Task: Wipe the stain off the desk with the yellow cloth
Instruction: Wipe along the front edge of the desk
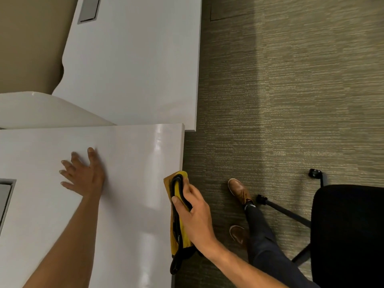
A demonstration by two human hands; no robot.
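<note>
Cloth at the desk edge

Right hand [194, 217] grips the yellow cloth [178, 221] against the desk's [128, 183] right edge; left hand [84, 173] lies flat, fingers spread, on the desk.

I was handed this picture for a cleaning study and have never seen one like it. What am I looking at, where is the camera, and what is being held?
There is no machine here: a person works with bare hands, and a wide-angle camera on their head looks down, so the arms enter from the bottom. The left hand lies flat, fingers spread, on the white desk. The right hand grips a folded yellow cloth with black trim at the desk's right edge. No stain shows clearly on the desk. A second white desk stands beyond. On the carpet to the right are the person's brown shoes and a black office chair.
</note>
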